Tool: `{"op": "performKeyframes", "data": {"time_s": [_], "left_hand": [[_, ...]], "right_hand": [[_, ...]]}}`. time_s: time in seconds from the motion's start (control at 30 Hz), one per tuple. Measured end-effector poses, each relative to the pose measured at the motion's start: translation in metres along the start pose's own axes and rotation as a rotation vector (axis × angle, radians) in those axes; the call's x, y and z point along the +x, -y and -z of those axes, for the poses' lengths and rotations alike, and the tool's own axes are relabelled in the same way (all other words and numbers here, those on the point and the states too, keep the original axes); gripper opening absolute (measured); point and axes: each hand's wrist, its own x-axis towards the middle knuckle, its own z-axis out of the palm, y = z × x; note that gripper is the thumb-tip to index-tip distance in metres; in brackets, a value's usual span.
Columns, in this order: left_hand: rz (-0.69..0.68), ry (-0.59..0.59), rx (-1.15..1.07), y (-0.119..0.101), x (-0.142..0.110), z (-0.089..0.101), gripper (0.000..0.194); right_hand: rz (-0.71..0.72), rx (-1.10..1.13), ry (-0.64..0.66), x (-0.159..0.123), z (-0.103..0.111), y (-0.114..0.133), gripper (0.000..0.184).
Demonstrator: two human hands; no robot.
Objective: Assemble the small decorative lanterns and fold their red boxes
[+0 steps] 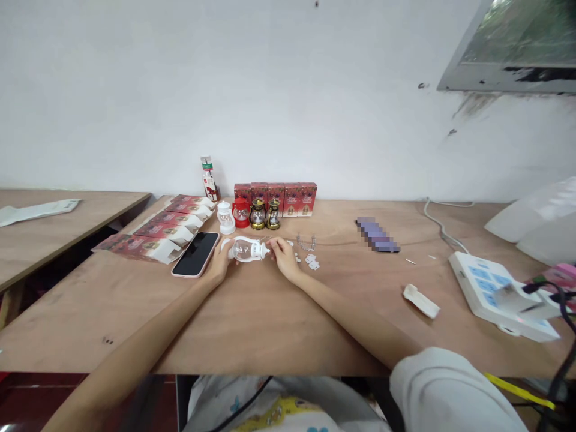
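Observation:
A small white lantern with a clear globe lies sideways between my hands, just above the table. My left hand is closed round its base end at the left. At the right end, the fingers of my right hand pinch by the lantern's pointed top; whether they grip the tip or some tiny part there is hard to see. Behind my hands stand another white lantern, a red lantern and two bronze-coloured lanterns. Small white tags and bent wire handles lie right of my right hand.
Red printed boxes stand by the wall; flattened ones lie at left. A phone lies beside my left hand, a bottle behind. At right are a blurred-out phone, a paper scrap and a power strip.

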Motion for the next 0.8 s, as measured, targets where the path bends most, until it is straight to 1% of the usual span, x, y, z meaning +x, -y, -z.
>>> {"op": "performKeyframes", "data": {"time_s": [0.07,0.13,0.37,0.47,0.63,0.7,0.8], "left_hand": [[0.019,0.036,0.002,0.002,-0.003,-0.002,0.032],[0.021,0.042,0.007,0.003,-0.004,-0.002,0.032],[0.014,-0.073,-0.011,-0.001,0.001,0.002,0.024],[0.041,-0.112,-0.049,-0.003,0.002,0.0,0.02],[0.098,-0.22,-0.15,-0.007,0.007,-0.001,0.02],[0.126,-0.248,-0.187,-0.009,0.009,-0.001,0.019],[0.167,-0.267,-0.228,-0.013,0.009,-0.001,0.016]], "right_hand": [[0.014,-0.013,0.032,-0.002,-0.001,0.003,0.042],[0.029,-0.023,0.055,-0.005,-0.001,0.007,0.039],[0.155,-0.127,-0.006,-0.015,-0.003,0.017,0.033],[0.164,-0.134,-0.04,-0.005,0.007,0.018,0.035],[0.11,-0.191,-0.172,0.023,0.039,0.015,0.037],[0.099,-0.216,-0.163,0.027,0.045,0.012,0.034],[0.098,-0.262,-0.09,0.023,0.041,0.007,0.024]]}}
